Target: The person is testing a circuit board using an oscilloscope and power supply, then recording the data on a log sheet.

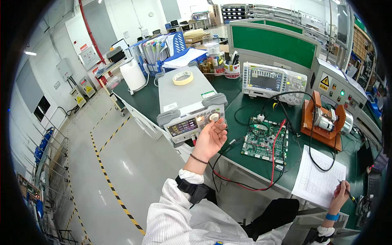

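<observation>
My left hand point(212, 139) is raised palm up at the front panel of a grey bench power supply point(183, 98). Its thumb and fingertips are at the round white knob point(213, 117), the fingers curled about its lower side. The panel's small screen point(182, 127) is lit. At the far right, my right hand point(338, 198) grips a dark pen point(350, 195) over the lower right part of a printed table sheet point(317, 175). Between my hands lies a green circuit board point(261, 141) with red and black leads attached.
An oscilloscope point(274, 81) stands behind the board, beside a motor on an orange-brown mount point(324, 120). A yellow tape roll point(183, 78) lies on the power supply. A white kettle point(134, 75), file folders point(155, 51) and a pen cup point(232, 69) line the back. Loose cables point(261, 189) hang off the bench's front edge.
</observation>
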`<state>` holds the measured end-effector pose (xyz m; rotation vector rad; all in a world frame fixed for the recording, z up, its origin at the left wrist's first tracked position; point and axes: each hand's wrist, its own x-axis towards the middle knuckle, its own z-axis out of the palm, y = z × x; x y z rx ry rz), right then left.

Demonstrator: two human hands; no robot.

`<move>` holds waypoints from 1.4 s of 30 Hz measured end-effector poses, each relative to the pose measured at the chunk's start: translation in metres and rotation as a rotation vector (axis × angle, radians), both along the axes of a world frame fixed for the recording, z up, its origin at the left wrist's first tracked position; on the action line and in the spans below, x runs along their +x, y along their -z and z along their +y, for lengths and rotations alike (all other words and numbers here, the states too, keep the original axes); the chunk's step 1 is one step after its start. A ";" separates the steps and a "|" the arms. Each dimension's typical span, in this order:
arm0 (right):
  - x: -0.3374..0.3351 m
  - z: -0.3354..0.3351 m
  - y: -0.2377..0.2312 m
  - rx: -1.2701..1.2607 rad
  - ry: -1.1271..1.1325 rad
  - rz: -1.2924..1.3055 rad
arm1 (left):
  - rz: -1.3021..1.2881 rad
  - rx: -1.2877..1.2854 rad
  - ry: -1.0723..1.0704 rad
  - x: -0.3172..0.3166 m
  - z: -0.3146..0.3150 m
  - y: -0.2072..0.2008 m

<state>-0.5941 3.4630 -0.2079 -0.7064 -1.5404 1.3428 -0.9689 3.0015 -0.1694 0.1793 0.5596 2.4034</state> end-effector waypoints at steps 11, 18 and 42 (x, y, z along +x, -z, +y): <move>0.005 -0.001 -0.001 -0.055 0.017 0.152 | 0.068 -0.160 0.022 0.023 0.023 -0.015; -0.003 -0.014 -0.014 -0.121 -0.026 0.162 | 1.426 -1.071 -0.249 0.074 0.088 -0.021; 0.000 -0.025 -0.031 -0.184 0.012 0.167 | 1.906 -1.320 -0.537 0.061 0.157 0.008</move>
